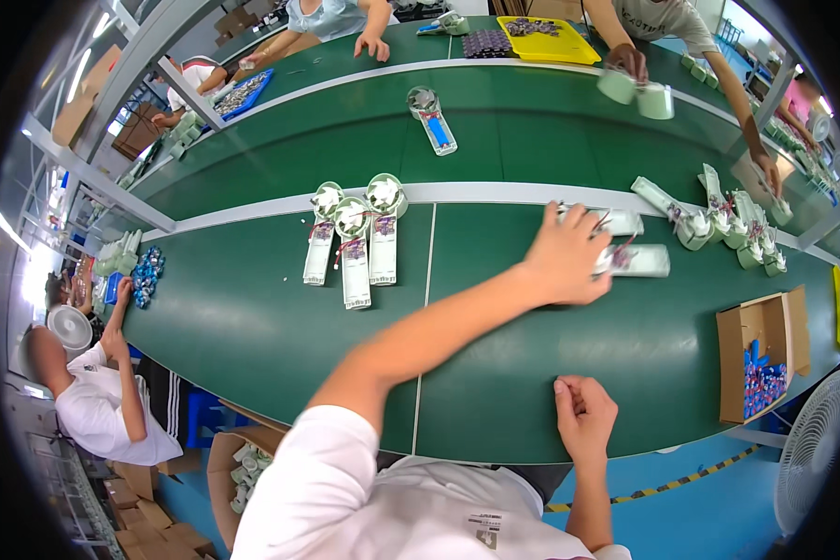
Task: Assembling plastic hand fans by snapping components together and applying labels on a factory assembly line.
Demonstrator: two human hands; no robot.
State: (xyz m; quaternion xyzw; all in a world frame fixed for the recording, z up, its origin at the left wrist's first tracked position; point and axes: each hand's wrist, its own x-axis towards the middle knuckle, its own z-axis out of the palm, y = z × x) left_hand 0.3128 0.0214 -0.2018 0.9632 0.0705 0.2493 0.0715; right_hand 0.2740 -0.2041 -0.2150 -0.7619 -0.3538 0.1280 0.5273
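My left hand (569,257) reaches across the green table, its fingers curled over the round ends of two pale handheld fan housings (639,261). Their handles point right, with thin red wires showing; my fingers hide the round ends. Nearer my body, my right hand (586,415) hovers by the table's front edge, loosely closed with nothing visible in it. To the left, three open fan housings (356,271) lie side by side, round ends away from me, with wires and small circuit boards inside. Several more housings (695,229) lie in a row at the right.
An open cardboard box (730,364) of blue and purplish cells stands at the right, near a large fan (817,448). One housing with a blue cell (439,133) lies on the far belt beyond a pale rail (495,193). Across it, a co-worker's hand (628,61) holds pale green parts.
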